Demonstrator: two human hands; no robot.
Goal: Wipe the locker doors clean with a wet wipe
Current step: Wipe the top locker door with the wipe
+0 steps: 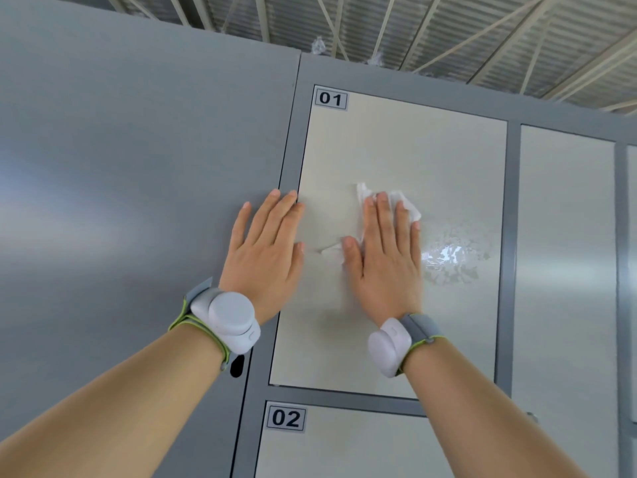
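Right hand [384, 267], fingers straight, presses the wet wipe [409, 205] diagonally mid-door [413, 143]; left hand [265, 250] lies flat across the door's left edge.

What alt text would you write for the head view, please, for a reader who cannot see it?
The right hand presses a wet wipe flat against locker door 01, with a wet patch to its right. The left hand rests flat at the door's left edge.

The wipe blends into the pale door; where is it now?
Head view: the wet wipe lies flat under the right hand on the middle of locker door 01, just left of a wet patch.
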